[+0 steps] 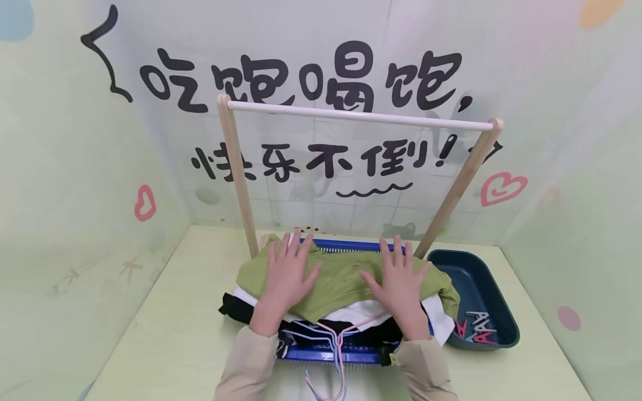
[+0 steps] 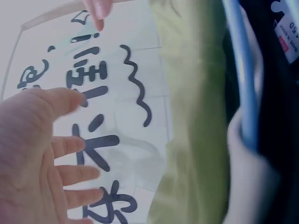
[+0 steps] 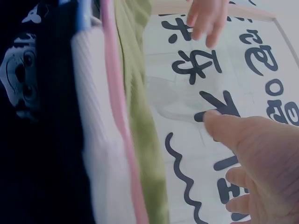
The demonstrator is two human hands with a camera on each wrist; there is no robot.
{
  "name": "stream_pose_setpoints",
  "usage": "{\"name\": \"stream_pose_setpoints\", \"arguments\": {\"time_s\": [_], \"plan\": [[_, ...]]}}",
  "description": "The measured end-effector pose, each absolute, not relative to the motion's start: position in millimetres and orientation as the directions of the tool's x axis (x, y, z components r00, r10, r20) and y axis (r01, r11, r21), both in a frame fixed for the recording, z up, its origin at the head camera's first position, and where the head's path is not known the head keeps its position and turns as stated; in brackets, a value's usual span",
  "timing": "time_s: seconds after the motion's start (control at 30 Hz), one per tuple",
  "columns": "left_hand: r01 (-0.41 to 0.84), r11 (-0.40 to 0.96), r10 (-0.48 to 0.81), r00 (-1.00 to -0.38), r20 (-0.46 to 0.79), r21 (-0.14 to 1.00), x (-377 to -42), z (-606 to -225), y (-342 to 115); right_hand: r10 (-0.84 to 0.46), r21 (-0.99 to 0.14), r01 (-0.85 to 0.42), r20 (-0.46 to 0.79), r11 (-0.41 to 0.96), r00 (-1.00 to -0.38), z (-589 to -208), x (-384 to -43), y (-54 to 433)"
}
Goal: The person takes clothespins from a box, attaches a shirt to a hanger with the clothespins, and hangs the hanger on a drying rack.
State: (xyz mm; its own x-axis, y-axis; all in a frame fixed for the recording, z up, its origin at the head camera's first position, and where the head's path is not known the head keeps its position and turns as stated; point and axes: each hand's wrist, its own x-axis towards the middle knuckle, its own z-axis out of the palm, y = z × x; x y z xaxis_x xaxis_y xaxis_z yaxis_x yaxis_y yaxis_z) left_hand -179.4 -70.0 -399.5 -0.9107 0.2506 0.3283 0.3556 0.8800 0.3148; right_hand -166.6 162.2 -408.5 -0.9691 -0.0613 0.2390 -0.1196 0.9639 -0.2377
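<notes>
A green garment (image 1: 346, 275) lies on top of a pile, over a white garment (image 1: 440, 317) and a black one (image 1: 236, 308). Pink (image 1: 343, 367) and light-blue (image 1: 312, 336) clothes hangers stick out toward me, hooks at the near side. Under the pile is a blue basket (image 1: 346, 355). My left hand (image 1: 287, 275) spreads its fingers over the green cloth's left part. Over its right part, my right hand (image 1: 400, 284) is spread likewise. Both wrist views show straight fingers holding nothing. A printed face (image 3: 23, 74) shows on the black garment in the right wrist view.
Behind the pile stands a rack with wooden posts (image 1: 238, 178) and a white rod (image 1: 358, 115). A dark tub (image 1: 478, 267) with several clothespins (image 1: 478, 321) sits at the right. Printed walls (image 1: 321, 211) enclose the pale table (image 1: 165, 312).
</notes>
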Motion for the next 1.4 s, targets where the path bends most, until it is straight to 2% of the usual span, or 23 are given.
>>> {"name": "stream_pose_setpoints", "arguments": {"time_s": [0.23, 0.43, 0.53, 0.77, 0.97, 1.13, 1.4], "plan": [[0.462, 0.826, 0.316, -0.853, 0.415, 0.323, -163.3, -400.4, -97.4, -0.003, -0.316, -0.117, 0.340, 0.942, -0.940, -407.2, -160.3, 190.2], [0.449, 0.853, 0.325, -0.856, 0.401, 0.266, -144.2, -403.2, -122.2, 0.099, -0.378, -0.139, 0.546, 0.915, -0.832, -416.7, -151.8, 225.9], [0.453, 0.853, 0.317, -0.845, 0.431, 0.260, -135.8, -407.0, -131.9, 0.159, -0.396, -0.098, 0.567, 0.913, -0.808, -422.5, -146.8, 244.2], [0.535, 0.807, 0.320, -0.754, 0.574, 0.252, -132.7, -427.3, -143.7, 0.298, -0.442, 0.086, 0.437, 0.893, -0.849, -440.7, -133.4, 290.4], [0.571, 0.795, 0.340, -0.698, 0.631, 0.204, -134.1, -440.4, -144.9, 0.339, -0.430, 0.224, 0.209, 0.874, -0.917, -462.5, -127.5, 323.2], [0.557, 0.807, 0.335, -0.704, 0.626, 0.195, -133.0, -445.2, -146.0, 0.313, -0.433, 0.253, 0.072, 0.865, -0.947, -479.5, -129.0, 334.8], [0.575, 0.798, 0.340, -0.679, 0.650, 0.183, -136.7, -448.6, -143.5, 0.289, -0.418, 0.257, 0.014, 0.871, -0.957, -498.0, -133.0, 340.4]]}}
